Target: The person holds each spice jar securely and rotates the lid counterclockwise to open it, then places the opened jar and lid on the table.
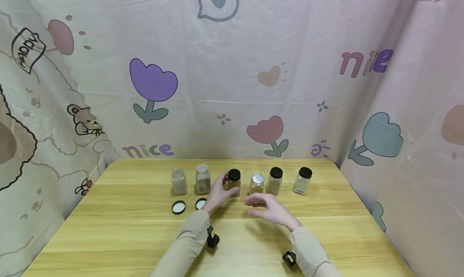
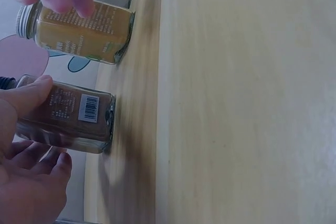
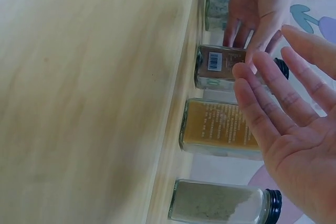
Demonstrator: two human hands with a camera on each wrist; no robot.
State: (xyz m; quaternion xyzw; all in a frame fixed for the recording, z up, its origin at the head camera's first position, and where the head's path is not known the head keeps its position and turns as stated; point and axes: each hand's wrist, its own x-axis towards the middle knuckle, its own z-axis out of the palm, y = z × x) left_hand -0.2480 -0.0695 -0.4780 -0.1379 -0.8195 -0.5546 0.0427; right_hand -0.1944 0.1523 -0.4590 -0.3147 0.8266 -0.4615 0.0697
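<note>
My left hand [image 1: 217, 196] holds a square glass spice jar [image 1: 234, 184] of brown powder with a black lid, standing on the table. In the left wrist view the thumb lies across its labelled face [image 2: 65, 107], near a barcode, with the fingers on the far side. Empty, my right hand [image 1: 270, 209] hovers in front of a yellow spice jar [image 1: 257, 184] with a silver lid. Its spread fingers [image 3: 286, 95] overlap that jar's top end in the right wrist view.
To the right stand two black-lidded jars, one greenish [image 1: 274, 182] and one pale [image 1: 301, 182]. Left of the hands are two jars without black lids, one pale [image 1: 179, 183] and one greyish [image 1: 203, 181]. Two upturned black lids [image 1: 178, 207] [image 1: 200, 203] lie before them.
</note>
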